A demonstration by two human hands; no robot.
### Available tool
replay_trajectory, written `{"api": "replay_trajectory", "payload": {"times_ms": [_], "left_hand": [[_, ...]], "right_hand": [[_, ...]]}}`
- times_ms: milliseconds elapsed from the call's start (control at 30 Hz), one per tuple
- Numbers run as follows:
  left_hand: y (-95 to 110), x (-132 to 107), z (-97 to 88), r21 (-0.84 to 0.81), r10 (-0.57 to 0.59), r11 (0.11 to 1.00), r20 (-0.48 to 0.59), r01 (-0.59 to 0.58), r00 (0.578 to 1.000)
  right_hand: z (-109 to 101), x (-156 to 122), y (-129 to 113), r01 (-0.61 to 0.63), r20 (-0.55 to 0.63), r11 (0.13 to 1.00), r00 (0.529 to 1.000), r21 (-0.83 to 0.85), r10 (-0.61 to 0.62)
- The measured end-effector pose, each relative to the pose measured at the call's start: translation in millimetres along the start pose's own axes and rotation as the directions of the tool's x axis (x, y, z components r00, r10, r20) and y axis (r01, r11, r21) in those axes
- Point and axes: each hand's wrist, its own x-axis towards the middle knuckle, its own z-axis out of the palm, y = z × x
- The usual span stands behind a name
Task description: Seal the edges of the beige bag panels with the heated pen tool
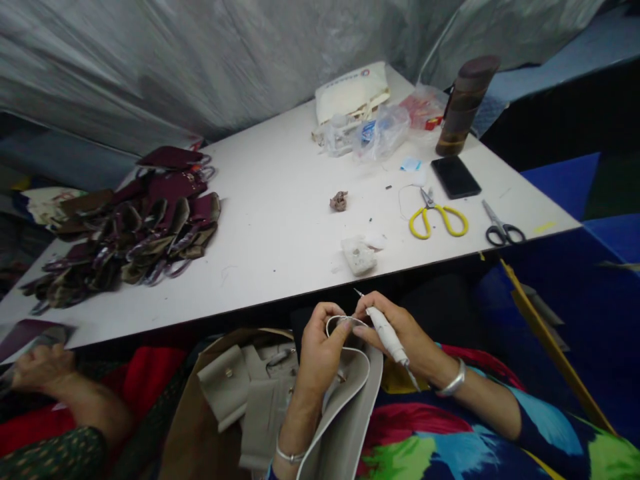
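Pale strap (329,324) is pinched by the left hand (321,348); right hand (406,328) clasps an awl (388,337).

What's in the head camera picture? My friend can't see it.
Someone's left hand and right hand hold a pale loop by a grey bag; the right also grips a white pointed tool. Maroon handbags, yellow-handled scissors, black-handled scissors, a phone and a bottle are on a table.

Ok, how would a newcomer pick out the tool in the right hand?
From the long white table, drop past its near edge to the right hand, the one with a wide silver bangle at the wrist. The tool slants across that hand. Its thick white handle with thin metal at both ends sets it apart from the broad grey piece nearby.
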Motion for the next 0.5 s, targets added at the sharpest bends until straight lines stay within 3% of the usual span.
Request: {"api": "replay_trajectory", "payload": {"times_ms": [300,500], "left_hand": [[-1.2,-9.6,-11.7,0.004,-0.045,0.999,0.097,0.045,0.994],[-1.8,-9.1,-9.7,0.03,-0.038,0.999,0.122,0.035,0.992]], "right_hand": [[9.6,-7.7,-1.2,0.024,-0.021,0.993,1.0,0.113,-0.022],[10.1,-7.5,-3.8,0.028,-0.027,0.999,0.999,0.019,-0.028]]}}
